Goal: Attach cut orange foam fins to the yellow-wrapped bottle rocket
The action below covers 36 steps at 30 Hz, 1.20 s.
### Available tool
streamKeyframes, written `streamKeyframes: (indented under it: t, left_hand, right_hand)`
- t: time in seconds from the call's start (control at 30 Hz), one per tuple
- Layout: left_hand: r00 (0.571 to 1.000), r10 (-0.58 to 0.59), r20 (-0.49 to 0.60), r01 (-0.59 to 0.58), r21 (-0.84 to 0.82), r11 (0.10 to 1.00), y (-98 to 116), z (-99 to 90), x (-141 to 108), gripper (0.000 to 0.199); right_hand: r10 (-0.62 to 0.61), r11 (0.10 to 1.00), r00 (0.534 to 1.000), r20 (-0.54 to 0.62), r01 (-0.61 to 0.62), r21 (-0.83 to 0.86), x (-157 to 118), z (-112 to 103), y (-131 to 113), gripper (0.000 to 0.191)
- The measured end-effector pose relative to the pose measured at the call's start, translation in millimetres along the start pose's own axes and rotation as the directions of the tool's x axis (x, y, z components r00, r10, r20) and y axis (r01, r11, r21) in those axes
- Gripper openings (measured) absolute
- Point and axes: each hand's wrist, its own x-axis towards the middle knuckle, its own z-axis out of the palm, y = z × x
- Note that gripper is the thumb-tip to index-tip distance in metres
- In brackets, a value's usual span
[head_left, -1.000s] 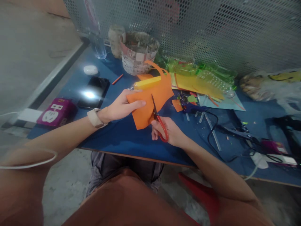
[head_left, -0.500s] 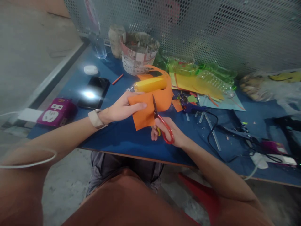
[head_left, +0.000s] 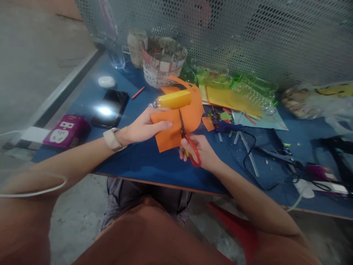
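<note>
Orange paper point(head_left: 167, 137) is pinched by my left hand point(head_left: 147, 127), thumb on top. My right hand point(head_left: 202, 151) grips scissors point(head_left: 195, 152) with a red handle and some yellow on it. The dark blades lie across the paper and point away from me. Beyond the paper lies a bottle with a yellow wrap point(head_left: 174, 100), partly over a curved part of the orange sheet. My left wrist wears a pale watch.
Behind stands a woven paper basket point(head_left: 162, 71). Left are a phone point(head_left: 111, 108), a white case point(head_left: 106, 81) and a purple power socket point(head_left: 66, 130). Green plastic bottles point(head_left: 250, 88), coloured sheets, a blue glue gun point(head_left: 227, 127) and cables lie to the right.
The scissor handles have come closer together as my right hand's fingers drew in. The orange strip behind the bottle has shifted slightly. My left hand looks unmoved.
</note>
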Motion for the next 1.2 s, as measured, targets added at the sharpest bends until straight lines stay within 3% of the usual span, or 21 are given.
streamKeyframes:
  t: [0.2, 0.43, 0.77, 1.2]
  left_hand:
    - [1.000, -0.013, -0.005, 0.013, 0.024, 1.000, -4.1, -1.1, -1.0, 0.046]
    - [1.000, -0.020, -0.001, 0.020, 0.038, 0.999, -2.1, 0.3, -1.7, 0.047]
    - [1.000, 0.012, 0.022, -0.011, -0.032, 0.999, -2.0, 1.7, -1.2, 0.041]
    - [0.999, -0.010, 0.039, 0.011, -0.025, 1.000, -3.8, 0.8, -2.7, 0.036]
  right_hand:
    - [0.077, 0.997, 0.992, -0.102, -0.076, 0.011, -0.8, 0.5, -1.1, 0.076]
    - [0.129, 0.990, 0.986, -0.108, -0.122, 0.065, -1.7, 1.0, 0.3, 0.072]
    - [0.100, 0.992, 0.991, -0.087, -0.093, 0.085, -4.7, 5.0, -0.4, 0.071]
    - [0.022, 0.998, 0.997, -0.068, -0.026, -0.060, -6.6, 0.3, 1.0, 0.077]
